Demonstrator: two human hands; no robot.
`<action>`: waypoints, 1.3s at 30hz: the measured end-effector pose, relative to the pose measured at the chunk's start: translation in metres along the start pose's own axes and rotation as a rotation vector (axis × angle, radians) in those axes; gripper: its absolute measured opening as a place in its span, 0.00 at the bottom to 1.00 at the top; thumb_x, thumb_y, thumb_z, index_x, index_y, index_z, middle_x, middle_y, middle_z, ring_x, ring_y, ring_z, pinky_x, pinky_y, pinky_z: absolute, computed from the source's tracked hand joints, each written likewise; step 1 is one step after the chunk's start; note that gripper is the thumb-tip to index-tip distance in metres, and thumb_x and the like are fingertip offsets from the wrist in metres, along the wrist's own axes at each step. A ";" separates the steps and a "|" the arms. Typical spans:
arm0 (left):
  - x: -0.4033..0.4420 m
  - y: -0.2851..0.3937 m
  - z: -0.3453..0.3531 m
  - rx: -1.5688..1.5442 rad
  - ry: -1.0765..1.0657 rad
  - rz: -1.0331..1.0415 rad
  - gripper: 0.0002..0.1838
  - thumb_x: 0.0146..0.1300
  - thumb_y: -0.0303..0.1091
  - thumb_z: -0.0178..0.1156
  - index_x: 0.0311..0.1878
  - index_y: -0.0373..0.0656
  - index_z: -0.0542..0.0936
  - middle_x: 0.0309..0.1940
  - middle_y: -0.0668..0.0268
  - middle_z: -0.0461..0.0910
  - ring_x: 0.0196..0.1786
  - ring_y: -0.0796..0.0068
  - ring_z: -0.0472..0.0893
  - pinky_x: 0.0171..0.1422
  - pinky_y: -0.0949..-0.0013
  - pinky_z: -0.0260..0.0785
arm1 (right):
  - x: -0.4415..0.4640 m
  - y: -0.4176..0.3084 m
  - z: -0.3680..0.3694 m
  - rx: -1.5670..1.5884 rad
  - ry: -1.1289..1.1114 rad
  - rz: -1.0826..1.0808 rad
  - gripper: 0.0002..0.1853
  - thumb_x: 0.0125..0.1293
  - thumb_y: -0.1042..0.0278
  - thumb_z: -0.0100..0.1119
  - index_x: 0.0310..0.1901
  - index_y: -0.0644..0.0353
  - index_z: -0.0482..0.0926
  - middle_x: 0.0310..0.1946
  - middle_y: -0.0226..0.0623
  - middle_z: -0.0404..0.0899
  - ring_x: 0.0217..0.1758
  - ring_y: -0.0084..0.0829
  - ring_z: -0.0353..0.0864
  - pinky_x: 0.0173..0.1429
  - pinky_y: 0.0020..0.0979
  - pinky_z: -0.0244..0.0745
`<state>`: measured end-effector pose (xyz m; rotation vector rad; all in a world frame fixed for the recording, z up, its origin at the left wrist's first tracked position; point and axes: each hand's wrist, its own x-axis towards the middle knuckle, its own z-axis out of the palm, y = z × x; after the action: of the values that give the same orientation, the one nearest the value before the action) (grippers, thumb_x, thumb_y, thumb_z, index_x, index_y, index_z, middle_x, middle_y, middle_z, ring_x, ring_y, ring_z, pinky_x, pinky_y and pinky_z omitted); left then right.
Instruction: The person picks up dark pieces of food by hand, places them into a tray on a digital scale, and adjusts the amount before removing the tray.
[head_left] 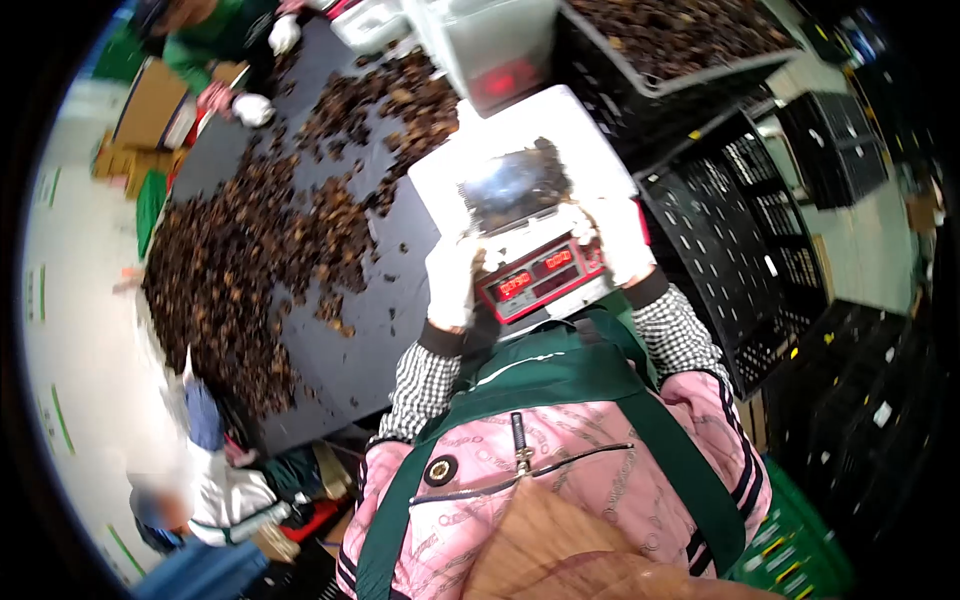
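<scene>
Pink jacket [590, 425] fronts a scale [535, 278], brown pieces [230, 260] strewing the table [345, 370], crates [715, 235] alongside.

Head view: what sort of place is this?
Probably a sorting and packing workroom, perhaps for dried food. Dark pieces lie spread across a large table, a digital scale with lit red numbers sits in front of the wearer, and black crates stand at the right.
</scene>
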<state>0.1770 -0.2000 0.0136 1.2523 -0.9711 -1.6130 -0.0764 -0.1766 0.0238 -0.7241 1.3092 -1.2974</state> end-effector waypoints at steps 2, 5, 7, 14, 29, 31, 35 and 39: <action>-0.004 0.007 0.011 -0.123 0.025 -0.009 0.13 0.70 0.30 0.60 0.52 0.30 0.77 0.30 0.67 0.78 0.32 0.81 0.78 0.37 0.74 0.74 | -0.002 0.033 -0.012 0.349 -0.060 0.007 0.15 0.76 0.61 0.57 0.52 0.66 0.78 0.37 0.38 0.84 0.32 0.25 0.85 0.32 0.24 0.83; -0.022 0.020 0.047 -0.072 -0.028 -0.003 0.09 0.72 0.32 0.58 0.45 0.34 0.78 0.32 0.65 0.78 0.33 0.77 0.77 0.41 0.72 0.73 | -0.035 0.013 0.003 0.611 -0.101 0.039 0.12 0.77 0.67 0.52 0.55 0.65 0.74 0.43 0.42 0.80 0.40 0.35 0.86 0.43 0.33 0.86; -0.037 0.032 0.080 0.372 -0.098 0.040 0.11 0.72 0.31 0.57 0.50 0.33 0.78 0.36 0.64 0.81 0.37 0.76 0.80 0.43 0.74 0.73 | -0.058 0.004 0.011 0.292 -0.021 0.014 0.10 0.74 0.72 0.52 0.52 0.65 0.75 0.44 0.41 0.78 0.42 0.36 0.84 0.46 0.33 0.83; 0.003 0.068 0.130 0.468 -0.312 -0.135 0.19 0.78 0.30 0.53 0.67 0.33 0.73 0.55 0.60 0.82 0.53 0.73 0.82 0.58 0.70 0.76 | -0.037 0.036 -0.114 0.389 0.620 -0.189 0.11 0.74 0.70 0.55 0.54 0.62 0.73 0.44 0.34 0.80 0.35 0.25 0.82 0.31 0.23 0.80; 0.248 0.194 0.134 1.441 -0.131 1.014 0.14 0.61 0.26 0.61 0.50 0.43 0.84 0.32 0.55 0.84 0.39 0.51 0.83 0.47 0.55 0.77 | 0.147 0.197 -0.381 0.197 0.928 0.472 0.44 0.65 0.47 0.68 0.76 0.53 0.55 0.67 0.53 0.66 0.62 0.53 0.76 0.60 0.59 0.75; 0.253 0.193 0.132 1.396 -0.115 1.079 0.08 0.63 0.28 0.60 0.44 0.44 0.85 0.33 0.56 0.84 0.40 0.53 0.84 0.47 0.57 0.77 | 0.147 0.183 -0.370 -0.124 1.010 0.504 0.52 0.63 0.42 0.67 0.78 0.62 0.50 0.75 0.58 0.60 0.71 0.53 0.71 0.69 0.54 0.70; 0.248 0.203 0.134 1.432 -0.050 0.831 0.12 0.64 0.30 0.64 0.51 0.43 0.82 0.42 0.59 0.87 0.44 0.64 0.87 0.51 0.65 0.78 | 0.147 0.222 -0.398 -0.543 1.072 0.380 0.41 0.64 0.52 0.67 0.68 0.77 0.65 0.63 0.62 0.75 0.67 0.50 0.77 0.69 0.37 0.71; 0.212 0.231 0.133 1.251 0.173 1.142 0.12 0.66 0.29 0.63 0.52 0.39 0.82 0.40 0.56 0.85 0.40 0.65 0.85 0.47 0.65 0.77 | 0.137 0.284 -0.422 -0.282 1.043 0.088 0.19 0.67 0.64 0.62 0.57 0.64 0.78 0.37 0.32 0.82 0.26 0.20 0.74 0.24 0.24 0.68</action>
<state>0.0556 -0.4666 0.1870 1.0810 -2.1479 0.1104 -0.4278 -0.1314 -0.3655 -0.1151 2.3545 -1.4822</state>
